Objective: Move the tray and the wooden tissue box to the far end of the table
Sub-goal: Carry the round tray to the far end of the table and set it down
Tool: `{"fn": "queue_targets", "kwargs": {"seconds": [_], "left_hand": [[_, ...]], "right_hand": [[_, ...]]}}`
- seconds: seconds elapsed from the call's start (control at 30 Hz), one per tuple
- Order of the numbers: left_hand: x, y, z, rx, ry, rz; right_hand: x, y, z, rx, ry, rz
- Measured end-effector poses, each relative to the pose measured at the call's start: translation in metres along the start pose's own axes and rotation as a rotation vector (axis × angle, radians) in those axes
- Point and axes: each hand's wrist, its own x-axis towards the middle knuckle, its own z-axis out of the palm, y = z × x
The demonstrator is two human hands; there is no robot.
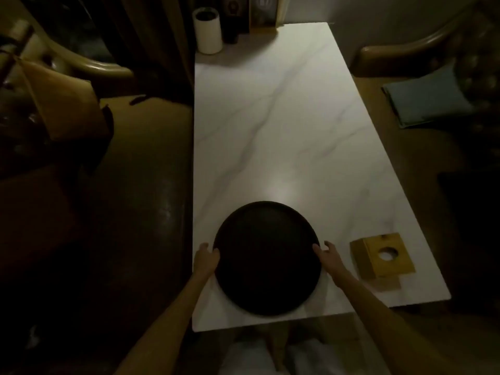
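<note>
A round dark tray point(266, 258) lies flat on the near end of the white marble table point(284, 125). My left hand point(206, 257) grips the tray's left rim and my right hand point(327, 255) grips its right rim. To the right of the tray, near the table's right edge, stands the square wooden tissue box point(382, 255) with a round hole in its top. Neither hand touches the box.
A white cylinder container point(207, 31) and dark upright items stand at the far end of the table. A dark sofa runs along the left side, and a chair with a blue cushion point(424, 100) stands to the right. The room is dim.
</note>
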Motion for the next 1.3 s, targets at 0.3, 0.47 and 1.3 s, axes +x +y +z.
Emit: {"fn": "queue_targets", "kwargs": {"seconds": [0.3, 0.47, 1.3], "left_hand": [[0.061, -0.005, 0.006, 0.174, -0.159, 0.043], [0.078, -0.009, -0.001, 0.198, -0.167, 0.071], [-0.172, 0.293, 0.099, 0.03, -0.105, 0.717]], "right_hand": [[0.022, 0.016, 0.006, -0.015, -0.01, 0.167], [0.027, 0.016, 0.005, 0.047, -0.024, 0.234], [-0.109, -0.077, -0.325, 0.031, 0.35, -0.373]]}}
